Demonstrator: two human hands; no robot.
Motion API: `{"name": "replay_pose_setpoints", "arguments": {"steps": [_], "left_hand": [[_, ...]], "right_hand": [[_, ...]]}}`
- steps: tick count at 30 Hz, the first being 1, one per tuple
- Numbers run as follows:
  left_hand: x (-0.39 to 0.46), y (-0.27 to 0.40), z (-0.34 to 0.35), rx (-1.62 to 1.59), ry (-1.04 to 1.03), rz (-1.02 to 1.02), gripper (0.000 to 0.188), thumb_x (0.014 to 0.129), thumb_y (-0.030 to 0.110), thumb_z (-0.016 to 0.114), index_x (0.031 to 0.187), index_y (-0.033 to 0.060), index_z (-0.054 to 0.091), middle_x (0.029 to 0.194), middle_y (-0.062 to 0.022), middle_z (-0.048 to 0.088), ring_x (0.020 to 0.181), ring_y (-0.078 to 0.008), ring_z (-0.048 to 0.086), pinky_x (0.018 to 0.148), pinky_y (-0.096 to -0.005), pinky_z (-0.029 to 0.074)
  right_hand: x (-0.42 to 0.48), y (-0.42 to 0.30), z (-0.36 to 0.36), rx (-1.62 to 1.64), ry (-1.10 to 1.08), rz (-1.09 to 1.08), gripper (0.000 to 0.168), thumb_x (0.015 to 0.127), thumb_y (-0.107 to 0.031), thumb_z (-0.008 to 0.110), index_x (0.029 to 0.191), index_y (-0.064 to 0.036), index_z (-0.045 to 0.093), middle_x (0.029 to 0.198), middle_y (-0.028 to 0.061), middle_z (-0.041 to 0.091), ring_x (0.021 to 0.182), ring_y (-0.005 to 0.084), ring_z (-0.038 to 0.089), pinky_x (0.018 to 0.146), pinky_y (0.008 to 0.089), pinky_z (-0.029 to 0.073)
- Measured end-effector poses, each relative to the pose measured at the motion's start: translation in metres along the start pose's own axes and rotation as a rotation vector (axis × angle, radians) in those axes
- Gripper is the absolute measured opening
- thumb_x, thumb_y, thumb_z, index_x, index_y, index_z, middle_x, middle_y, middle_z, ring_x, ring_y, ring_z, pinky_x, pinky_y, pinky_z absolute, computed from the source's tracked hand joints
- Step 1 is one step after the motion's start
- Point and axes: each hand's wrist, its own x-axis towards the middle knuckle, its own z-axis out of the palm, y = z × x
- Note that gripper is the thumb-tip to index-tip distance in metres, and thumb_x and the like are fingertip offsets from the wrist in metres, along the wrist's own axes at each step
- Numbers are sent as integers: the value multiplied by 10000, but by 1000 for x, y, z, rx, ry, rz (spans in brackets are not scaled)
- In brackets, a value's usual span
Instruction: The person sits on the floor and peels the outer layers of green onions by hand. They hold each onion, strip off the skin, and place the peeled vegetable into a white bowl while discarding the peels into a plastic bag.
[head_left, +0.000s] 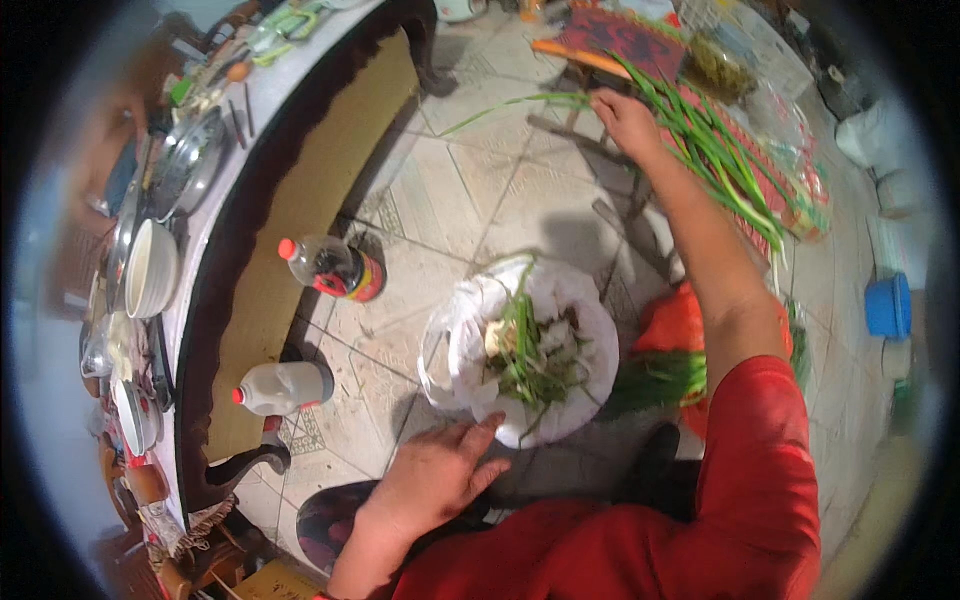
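My right hand (626, 124) is stretched out at the upper right, its fingers closed on a thin green onion stalk (517, 103) whose leaf trails to the left. Beside it, a bunch of green onions (705, 142) lies on a red patterned surface (757, 180). Low in the centre, my left hand (442, 465) has its fingers apart and nothing in them. It is near the rim of a container lined with a white plastic bag (596, 375), which holds green scraps (529, 337). More long green leaves (660, 379) lie by a red plastic bag (671, 319).
A cola bottle (352, 270) and a white plastic jug (281, 388) stand on the tiled floor at the left. Beyond them is a long table (195, 251) with bowls (152, 268). A blue bucket (889, 306) is at the far right.
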Motion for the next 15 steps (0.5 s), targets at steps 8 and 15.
{"name": "replay_pose_setpoints", "arguments": {"steps": [8,15], "left_hand": [[-7,8,-3,36,80,-36,482,798,232,672,1208,33,513,955,-177,624,813,-307,624,705,-369,493],[-13,33,0,-1,104,-96,479,826,200,643,1254,50,491,946,-143,622,815,-243,612,720,-339,468]], "right_hand": [[-174,-75,-50,24,-268,-470,280,846,-107,517,1118,-123,584,876,106,583,879,304,585,721,372,484],[-249,-31,-97,428,-232,95,308,848,-120,500,1150,-122,562,1024,131,604,842,314,597,706,380,484]]}}
